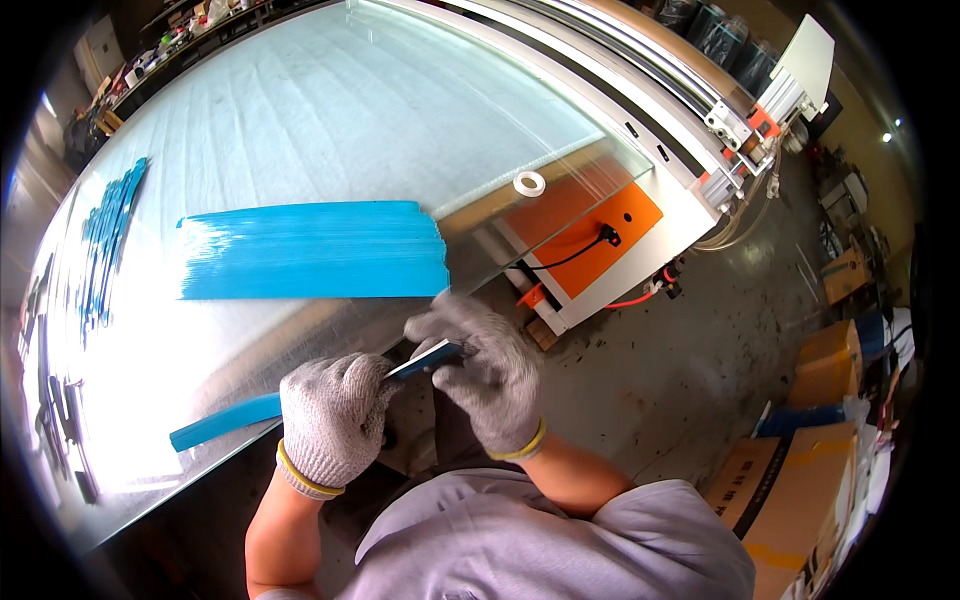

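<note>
My gloved left hand [335, 415] is closed around a long flat blue strip [228, 420]. One end of the strip lies over the glass tabletop, while the other sticks out past my thumb and shows a pale edge. Around that short end, the fingers of my gloved right hand [485, 370] are bent and closed, slightly blurred. Just beyond my hands, a wide bundle of blue strips [315, 250] lies side by side on the glass. What the right fingertips touch is partly hidden.
The large glass sheet [330, 110] has an edge close to my hands. On it are a white tape roll [529, 184], more blue strips [110, 235] and dark strips [70, 415] at the left. A white-and-orange machine frame [605, 235] stands right; cardboard boxes [785, 490] sit on the floor.
</note>
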Tool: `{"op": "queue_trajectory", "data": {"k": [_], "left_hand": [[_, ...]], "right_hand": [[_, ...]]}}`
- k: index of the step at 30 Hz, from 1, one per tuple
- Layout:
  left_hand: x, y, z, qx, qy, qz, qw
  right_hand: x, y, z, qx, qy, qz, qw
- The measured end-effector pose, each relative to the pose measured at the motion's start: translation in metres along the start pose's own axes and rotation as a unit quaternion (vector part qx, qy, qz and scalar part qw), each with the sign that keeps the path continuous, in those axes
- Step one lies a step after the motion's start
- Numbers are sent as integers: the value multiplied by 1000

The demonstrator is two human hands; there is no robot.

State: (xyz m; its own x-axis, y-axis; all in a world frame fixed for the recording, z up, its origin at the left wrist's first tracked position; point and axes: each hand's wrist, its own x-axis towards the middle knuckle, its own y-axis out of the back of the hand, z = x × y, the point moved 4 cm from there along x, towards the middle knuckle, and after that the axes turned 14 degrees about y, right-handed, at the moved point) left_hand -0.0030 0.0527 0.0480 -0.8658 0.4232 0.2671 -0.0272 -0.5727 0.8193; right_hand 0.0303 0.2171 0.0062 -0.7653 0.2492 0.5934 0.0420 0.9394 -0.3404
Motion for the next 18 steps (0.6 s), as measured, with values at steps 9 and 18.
{"op": "queue_trajectory", "data": {"k": [9,18], "left_hand": [[17,3,4,-73,54,-29,995],[19,-2,5,-36,48,-12,998]], "right_hand": [[15,0,-7,-229,76,-1,970],[4,-7,7,-165,25,121,979]]}}
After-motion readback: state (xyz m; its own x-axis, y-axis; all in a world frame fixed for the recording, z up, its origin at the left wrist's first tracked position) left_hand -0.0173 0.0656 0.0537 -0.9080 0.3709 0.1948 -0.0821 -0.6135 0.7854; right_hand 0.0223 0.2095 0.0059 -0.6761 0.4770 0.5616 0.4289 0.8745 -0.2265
